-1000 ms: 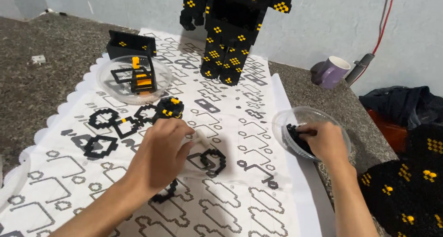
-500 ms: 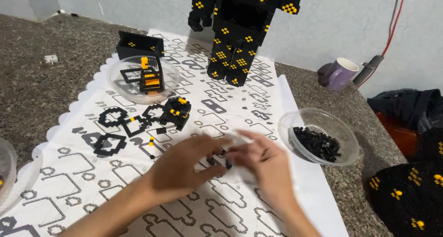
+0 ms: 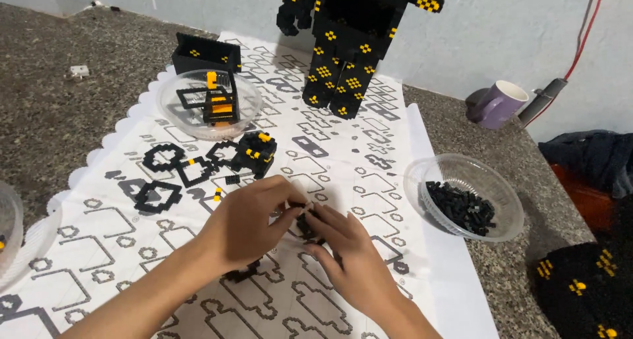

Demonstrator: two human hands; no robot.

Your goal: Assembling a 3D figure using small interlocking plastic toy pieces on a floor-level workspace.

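Two bare, sleeveless forearms

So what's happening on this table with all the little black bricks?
A person is pressing small black bricks together: the left hand and right hand meet over a small black piece on the patterned sheet. A clear bowl of black bricks sits to the right, another bowl with black and orange parts behind. A tall black and yellow brick figure stands at the back.

The left hand (image 3: pixel 247 223) and the right hand (image 3: pixel 346 250) meet in the middle, fingertips touching. Both hands are curled, fingers pinched close together. Both bare arms reach in from below.
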